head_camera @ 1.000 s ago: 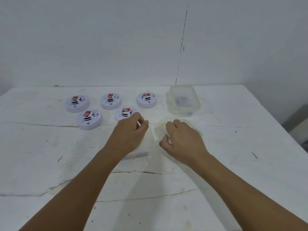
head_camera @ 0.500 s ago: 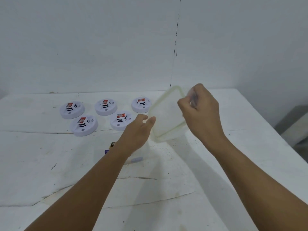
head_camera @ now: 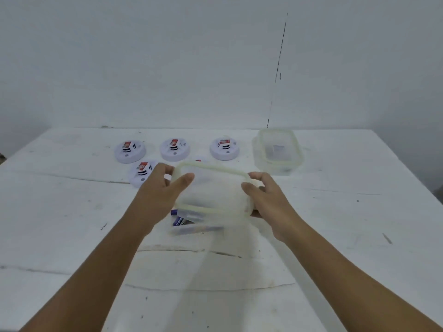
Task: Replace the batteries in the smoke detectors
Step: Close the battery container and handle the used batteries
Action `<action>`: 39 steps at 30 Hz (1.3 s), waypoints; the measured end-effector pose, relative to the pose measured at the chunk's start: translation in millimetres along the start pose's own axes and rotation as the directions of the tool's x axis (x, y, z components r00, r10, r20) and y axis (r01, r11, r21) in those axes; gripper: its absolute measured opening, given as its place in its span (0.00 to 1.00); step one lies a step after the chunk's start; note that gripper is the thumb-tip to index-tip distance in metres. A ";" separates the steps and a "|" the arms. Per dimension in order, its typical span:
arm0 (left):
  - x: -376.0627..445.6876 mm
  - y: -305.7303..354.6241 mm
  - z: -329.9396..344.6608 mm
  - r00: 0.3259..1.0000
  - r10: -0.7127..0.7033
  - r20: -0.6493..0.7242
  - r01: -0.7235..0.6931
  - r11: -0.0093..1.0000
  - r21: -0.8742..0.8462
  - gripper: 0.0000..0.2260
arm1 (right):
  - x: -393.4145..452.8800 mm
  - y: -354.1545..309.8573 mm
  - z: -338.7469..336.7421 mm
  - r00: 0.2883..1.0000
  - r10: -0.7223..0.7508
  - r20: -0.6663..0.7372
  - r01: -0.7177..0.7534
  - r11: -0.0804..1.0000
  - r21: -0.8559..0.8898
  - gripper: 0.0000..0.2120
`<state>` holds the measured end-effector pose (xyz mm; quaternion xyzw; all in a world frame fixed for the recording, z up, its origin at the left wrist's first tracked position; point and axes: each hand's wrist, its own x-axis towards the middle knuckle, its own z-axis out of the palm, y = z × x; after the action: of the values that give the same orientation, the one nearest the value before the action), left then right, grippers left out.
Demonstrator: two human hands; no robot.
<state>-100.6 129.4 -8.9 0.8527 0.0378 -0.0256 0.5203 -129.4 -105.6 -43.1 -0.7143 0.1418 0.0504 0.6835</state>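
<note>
— Where do we stand?
— Both our left hand (head_camera: 165, 188) and right hand (head_camera: 266, 197) grip the clear lid (head_camera: 211, 190) above the battery box (head_camera: 194, 224). No battery swapped yet.
— And farther off?
— Round white smoke detectors (head_camera: 175, 149) sit untouched, far left; an empty clear tub (head_camera: 278, 149) far right.

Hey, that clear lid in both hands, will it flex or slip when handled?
The lid probably stays fairly stiff: it looks flat between the left hand and right hand. Likely light. Its smooth plastic may slip, though the rim should give some grip.
</note>
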 end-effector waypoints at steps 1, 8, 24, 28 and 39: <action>-3.0 -7.5 -3.6 1.000 -0.012 -0.023 0.013 1.000 0.022 0.19 | 1.8 2.7 4.2 1.000 -0.013 0.012 0.013 1.000 -0.001 0.11; -10.4 -44.3 -18.3 0.986 -0.059 -0.156 0.065 0.997 0.031 0.18 | 13.2 7.8 27.6 0.998 -0.033 0.057 0.038 0.995 -0.090 0.08; -10.0 -72.8 -14.5 0.976 -0.173 -0.130 0.151 0.975 -0.162 0.21 | 14.0 12.6 32.9 0.993 0.015 0.114 -0.019 0.999 0.036 0.11; -18.9 -72.1 -9.2 0.944 -0.132 -0.303 0.130 0.991 -0.027 0.25 | 10.3 17.8 34.3 0.995 0.005 0.104 -0.010 0.999 0.046 0.11; -24.4 -65.0 -3.9 0.931 -0.047 -0.363 0.080 0.994 0.075 0.16 | 8.5 23.6 39.3 0.995 -0.016 0.095 0.021 0.999 -0.046 0.21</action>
<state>-130.8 161.5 -62.6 0.8635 0.1591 0.1128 0.4651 -122.9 -68.4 -70.5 -0.7281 0.1015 0.0812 0.6731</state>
